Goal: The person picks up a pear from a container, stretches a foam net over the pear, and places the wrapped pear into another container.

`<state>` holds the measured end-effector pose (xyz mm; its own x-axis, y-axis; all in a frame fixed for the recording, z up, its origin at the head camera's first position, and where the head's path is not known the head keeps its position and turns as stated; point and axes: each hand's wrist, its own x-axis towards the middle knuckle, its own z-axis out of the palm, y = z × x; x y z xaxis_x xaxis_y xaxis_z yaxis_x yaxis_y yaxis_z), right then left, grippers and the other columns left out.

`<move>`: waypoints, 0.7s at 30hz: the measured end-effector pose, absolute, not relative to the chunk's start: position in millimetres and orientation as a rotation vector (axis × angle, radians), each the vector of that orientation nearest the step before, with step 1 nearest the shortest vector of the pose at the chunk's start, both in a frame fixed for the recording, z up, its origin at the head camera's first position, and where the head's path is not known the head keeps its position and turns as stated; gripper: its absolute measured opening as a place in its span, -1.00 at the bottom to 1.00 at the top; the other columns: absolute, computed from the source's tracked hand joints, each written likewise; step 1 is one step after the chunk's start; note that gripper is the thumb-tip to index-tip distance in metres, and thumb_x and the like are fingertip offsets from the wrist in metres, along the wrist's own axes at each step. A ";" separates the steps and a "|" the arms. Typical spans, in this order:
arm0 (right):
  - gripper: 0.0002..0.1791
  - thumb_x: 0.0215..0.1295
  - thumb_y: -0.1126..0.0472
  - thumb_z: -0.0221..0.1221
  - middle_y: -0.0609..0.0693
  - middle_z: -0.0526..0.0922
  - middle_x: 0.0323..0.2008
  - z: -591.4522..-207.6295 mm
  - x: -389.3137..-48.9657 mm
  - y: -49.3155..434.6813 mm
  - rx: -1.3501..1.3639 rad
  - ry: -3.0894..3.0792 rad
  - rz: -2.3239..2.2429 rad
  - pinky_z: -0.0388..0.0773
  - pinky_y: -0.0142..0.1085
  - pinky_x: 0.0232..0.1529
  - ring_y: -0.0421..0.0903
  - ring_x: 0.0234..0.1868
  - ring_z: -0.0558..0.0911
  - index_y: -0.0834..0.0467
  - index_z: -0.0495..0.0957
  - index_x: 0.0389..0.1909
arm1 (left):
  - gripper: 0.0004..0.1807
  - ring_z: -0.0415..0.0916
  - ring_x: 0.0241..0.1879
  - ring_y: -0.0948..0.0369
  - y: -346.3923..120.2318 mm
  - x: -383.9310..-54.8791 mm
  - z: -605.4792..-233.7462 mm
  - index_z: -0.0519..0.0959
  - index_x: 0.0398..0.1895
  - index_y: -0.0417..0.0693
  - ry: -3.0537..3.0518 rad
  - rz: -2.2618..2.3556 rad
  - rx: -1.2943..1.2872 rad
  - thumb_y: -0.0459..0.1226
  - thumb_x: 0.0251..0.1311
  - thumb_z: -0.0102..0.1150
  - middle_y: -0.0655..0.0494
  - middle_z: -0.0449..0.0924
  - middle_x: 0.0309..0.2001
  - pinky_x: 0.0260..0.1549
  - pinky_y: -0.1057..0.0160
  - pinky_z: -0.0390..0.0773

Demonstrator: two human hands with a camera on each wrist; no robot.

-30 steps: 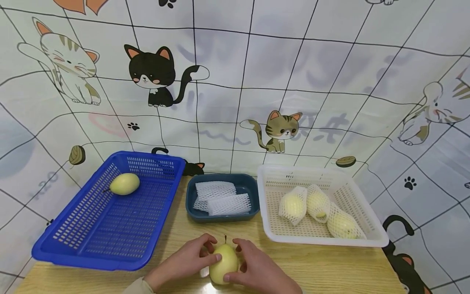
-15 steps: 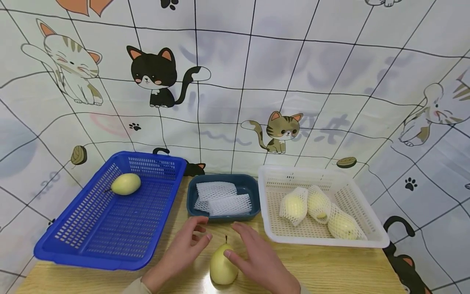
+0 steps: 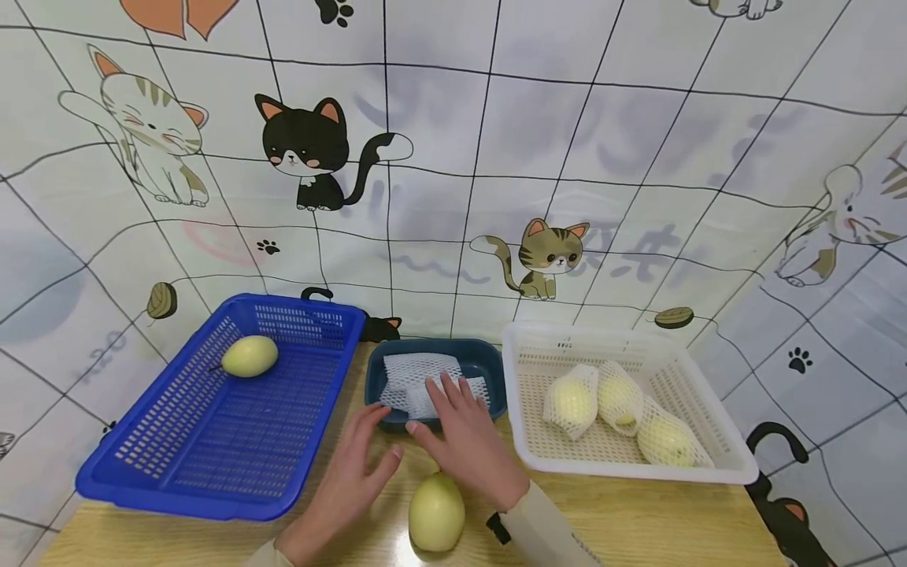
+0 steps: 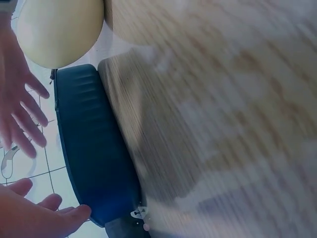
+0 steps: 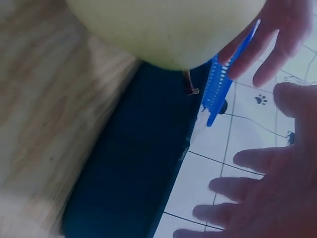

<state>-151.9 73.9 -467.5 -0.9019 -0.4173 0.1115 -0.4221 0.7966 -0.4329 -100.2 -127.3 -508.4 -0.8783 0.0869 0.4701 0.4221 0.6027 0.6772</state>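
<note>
A yellow-green pear (image 3: 436, 513) stands upright on the wooden table between my forearms, touched by neither hand. My right hand (image 3: 464, 441) reaches over the front rim of the dark teal tray (image 3: 494, 370), its fingers spread above the white foam net sleeves (image 3: 421, 368); whether they touch, I cannot tell. To the left of the pear, my left hand (image 3: 352, 465) hovers with thumb and fingers apart and holds nothing. In the right wrist view the pear (image 5: 168, 29) looms close, its stem pointing at the tray (image 5: 133, 134).
On the left stands a blue basket (image 3: 234, 441) with one bare pear (image 3: 249, 357). A white basket (image 3: 631, 465) at the right holds several pears in foam nets (image 3: 572, 402). Behind everything hangs a cat-patterned sheet (image 3: 432, 181).
Both hands have let go of the pear, which stays on the table. My right hand has moved forward over the tray; the left has drawn away to the left and slightly forward.
</note>
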 end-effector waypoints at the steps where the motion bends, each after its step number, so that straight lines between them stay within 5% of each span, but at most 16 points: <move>1: -0.12 0.51 -0.42 -0.09 0.20 0.11 0.60 -467.7 -155.8 70.8 0.664 -2.990 0.689 0.13 0.38 0.41 0.34 0.58 0.04 0.10 0.19 0.61 | -0.38 0.36 0.38 -0.16 -127.5 -99.8 -508.9 0.42 0.40 -0.17 -2.454 -1.184 -0.407 -0.26 0.30 0.34 -0.14 0.37 0.41 0.22 -0.27 0.43; 13: 0.03 0.36 -0.42 0.13 0.41 0.27 0.47 -471.5 -187.8 40.6 0.345 -3.104 0.523 0.29 0.34 0.34 0.47 0.44 0.27 0.40 0.32 0.46 | -0.35 0.32 0.40 -0.22 -126.3 -99.1 -511.9 0.42 0.41 -0.24 -2.498 -1.200 -0.371 -0.24 0.29 0.34 -0.16 0.32 0.46 0.19 -0.35 0.42; 21: -0.19 0.40 -0.11 0.23 0.48 0.35 0.39 -474.0 -194.5 37.3 0.327 -3.147 0.550 0.47 0.27 0.22 0.53 0.33 0.38 0.51 0.39 0.34 | -0.34 0.31 0.41 -0.21 -125.0 -98.7 -512.0 0.41 0.41 -0.22 -2.491 -1.225 -0.346 -0.22 0.28 0.35 -0.19 0.32 0.46 0.22 -0.33 0.41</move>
